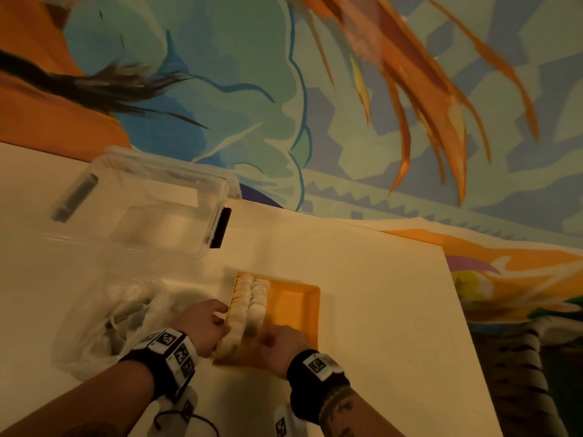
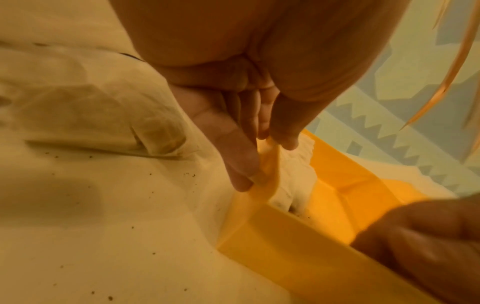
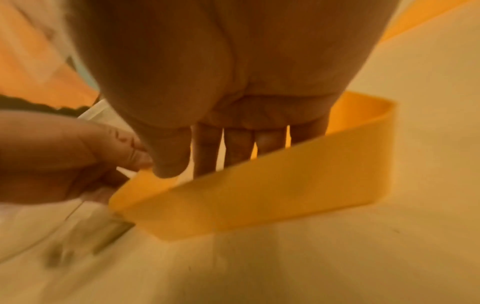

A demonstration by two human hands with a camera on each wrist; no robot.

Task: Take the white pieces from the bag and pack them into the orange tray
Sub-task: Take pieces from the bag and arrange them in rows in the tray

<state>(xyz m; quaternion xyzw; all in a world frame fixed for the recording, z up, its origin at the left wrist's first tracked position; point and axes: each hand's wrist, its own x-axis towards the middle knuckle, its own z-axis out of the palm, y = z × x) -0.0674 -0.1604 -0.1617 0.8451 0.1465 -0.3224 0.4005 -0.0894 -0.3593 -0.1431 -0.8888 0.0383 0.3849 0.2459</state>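
Presently the orange tray [image 1: 293,302] is sitting on the tabletop [image 1: 362,279], with white pieces [image 1: 249,304] lying in two rows along its left side. The left hand [image 1: 205,323] is pinching the tray's left wall between its fingers [image 2: 241,156] and thumb. The right hand [image 1: 284,343] is reaching into the tray's near end, fingers [image 3: 207,150] straight; whether they are holding a piece cannot be told. The bag [image 1: 104,329] is lying just left of the tray.
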